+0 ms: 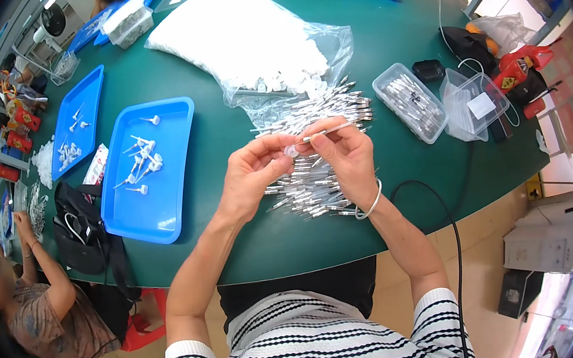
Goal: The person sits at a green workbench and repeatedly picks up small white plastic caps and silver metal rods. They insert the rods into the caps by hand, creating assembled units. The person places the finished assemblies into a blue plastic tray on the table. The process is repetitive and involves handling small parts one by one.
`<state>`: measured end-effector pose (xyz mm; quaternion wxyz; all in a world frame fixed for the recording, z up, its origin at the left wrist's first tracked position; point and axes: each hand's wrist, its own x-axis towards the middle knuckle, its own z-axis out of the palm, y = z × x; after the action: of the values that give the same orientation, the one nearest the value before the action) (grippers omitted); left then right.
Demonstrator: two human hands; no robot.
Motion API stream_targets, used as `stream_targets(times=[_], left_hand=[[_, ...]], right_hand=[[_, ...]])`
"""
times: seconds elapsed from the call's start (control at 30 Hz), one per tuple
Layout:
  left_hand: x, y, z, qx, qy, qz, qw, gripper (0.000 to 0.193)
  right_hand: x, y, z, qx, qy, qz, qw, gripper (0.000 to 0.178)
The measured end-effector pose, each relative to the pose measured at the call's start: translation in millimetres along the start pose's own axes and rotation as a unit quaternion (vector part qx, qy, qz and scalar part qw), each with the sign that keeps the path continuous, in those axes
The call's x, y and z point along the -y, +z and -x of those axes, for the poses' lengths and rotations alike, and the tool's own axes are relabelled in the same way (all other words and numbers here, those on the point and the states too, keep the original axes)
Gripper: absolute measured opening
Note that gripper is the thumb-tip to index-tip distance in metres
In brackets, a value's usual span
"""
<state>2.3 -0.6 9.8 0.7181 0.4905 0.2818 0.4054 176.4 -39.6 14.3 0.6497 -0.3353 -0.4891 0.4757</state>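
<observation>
My left hand (pixel 253 175) pinches a small white plastic cap (pixel 290 150) between thumb and fingertips. In my right hand (pixel 349 162) is a thin metal-tipped rod (pixel 338 129), held nearly level with its inner end close to the cap. Whether the two pieces touch is hidden by my fingers. Both hands are over a loose pile of similar metal-tipped rods (pixel 312 194) on the green table. Just beyond the pile, a large clear bag (pixel 233 38) lies on its side, with white caps spilling from its mouth.
To the left, a blue tray (pixel 165 223) holds several rods with white caps; another blue tray (pixel 90 95) lies farther left. A clear box of rods (pixel 412 103) and clear lids (pixel 470 100) stand right. A black bag (pixel 82 228) sits at the left edge, near a seated person (pixel 53 315).
</observation>
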Motion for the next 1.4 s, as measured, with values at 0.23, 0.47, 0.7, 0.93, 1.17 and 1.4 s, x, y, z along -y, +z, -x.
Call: stream_targets(times=[0.23,0.47,0.7,0.93,1.17,1.4], left_hand=[[4.3,-12.4,-2.4,0.004,-0.024,0.039,0.999,0.027],[-4.0,-8.3,-0.8,0.009,-0.025,0.074,0.997,0.028],[-0.7,-8.7,-0.9,0.005,-0.015,0.066,0.998,0.031],[-1.1,-8.8,0.5,0.004,-0.026,0.077,0.997,0.031],[-1.8,-6.1,0.9,-0.005,-0.022,0.091,0.996,0.03],[-0.2,-6.8,1.8,0.0,-0.047,0.1,0.994,0.029]], right_hand=[[-2.1,3.6,-1.3,-0.01,0.012,0.013,1.0,0.013],[-5.7,4.1,0.8,-0.001,-0.01,0.017,1.0,0.013],[-1.7,2.6,0.7,0.009,-0.013,0.027,1.0,0.014],[-0.1,2.6,1.8,-0.007,0.019,-0.001,1.0,0.014],[2.5,9.3,5.4,-0.032,-0.009,0.043,0.999,0.012],[-2.5,6.3,6.6,-0.037,-0.029,0.102,0.994,0.009]])
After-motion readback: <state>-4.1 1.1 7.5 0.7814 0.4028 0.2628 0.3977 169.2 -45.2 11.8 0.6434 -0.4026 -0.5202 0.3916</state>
